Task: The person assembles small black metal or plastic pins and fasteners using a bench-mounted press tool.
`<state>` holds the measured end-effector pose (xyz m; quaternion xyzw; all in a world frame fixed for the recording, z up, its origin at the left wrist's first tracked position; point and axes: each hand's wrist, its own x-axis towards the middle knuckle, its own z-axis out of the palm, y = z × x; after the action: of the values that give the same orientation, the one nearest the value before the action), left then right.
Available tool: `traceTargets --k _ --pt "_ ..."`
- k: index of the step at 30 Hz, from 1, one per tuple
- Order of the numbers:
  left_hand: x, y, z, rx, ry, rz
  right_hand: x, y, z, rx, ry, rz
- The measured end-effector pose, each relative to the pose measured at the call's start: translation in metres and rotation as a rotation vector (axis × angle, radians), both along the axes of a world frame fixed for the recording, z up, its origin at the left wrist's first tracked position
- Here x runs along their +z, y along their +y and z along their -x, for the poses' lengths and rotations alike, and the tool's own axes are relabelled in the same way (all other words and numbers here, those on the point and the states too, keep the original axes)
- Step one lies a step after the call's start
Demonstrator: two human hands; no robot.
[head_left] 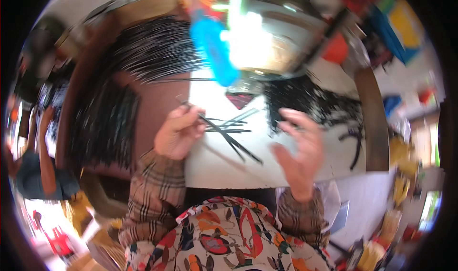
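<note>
My left hand (177, 133) is closed, with thumb and fingers pinching a couple of thin black strips (234, 144) that cross and slant down to the right. Under them, a few more black strips (238, 124) lie loosely on the white tabletop (229, 170). To the right, my right hand (304, 149) hovers with thumb and fingers apart and nothing between them. It is nearest to a heap of short black pieces (298, 96), just beyond its fingertips. A bent dark tool-like thing (354, 142) lies farther right; its kind is unclear.
Long black strips fill the far left (157, 46) and near left (102, 123) of the table. Wooden sides (377, 123) edge it. A blurred blue object (214, 51) and a bright lamp-lit device (276, 42) stand at the back. Another person's arm (44, 151) shows at the left.
</note>
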<state>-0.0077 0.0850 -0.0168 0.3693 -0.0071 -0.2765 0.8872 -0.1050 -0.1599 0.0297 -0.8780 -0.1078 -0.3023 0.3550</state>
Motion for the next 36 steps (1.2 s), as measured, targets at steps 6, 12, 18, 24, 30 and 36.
traceTargets --k 6,12,18,24,30,36 --pt "0.009 -0.043 0.002 0.049 0.031 0.189 0.060 0.062 0.049 0.348 -1.280 -0.305" --pt "0.004 -0.028 0.007 0.142 -0.021 0.191 0.071 0.067 0.058 0.471 -1.275 -0.229" --pt "-0.010 -0.036 0.014 0.195 0.004 0.134 0.057 0.060 0.038 -0.648 -1.562 0.259" --pt "-0.017 -0.037 0.013 0.077 0.003 0.200 0.048 0.052 0.067 0.440 -1.228 -0.064" --pt "0.004 -0.035 0.015 0.030 -0.056 -0.010 0.022 0.019 0.044 0.363 -0.569 0.106" --pt "-0.001 -0.046 0.010 0.021 0.094 0.077 -0.044 -0.054 0.052 -0.240 0.070 0.114"
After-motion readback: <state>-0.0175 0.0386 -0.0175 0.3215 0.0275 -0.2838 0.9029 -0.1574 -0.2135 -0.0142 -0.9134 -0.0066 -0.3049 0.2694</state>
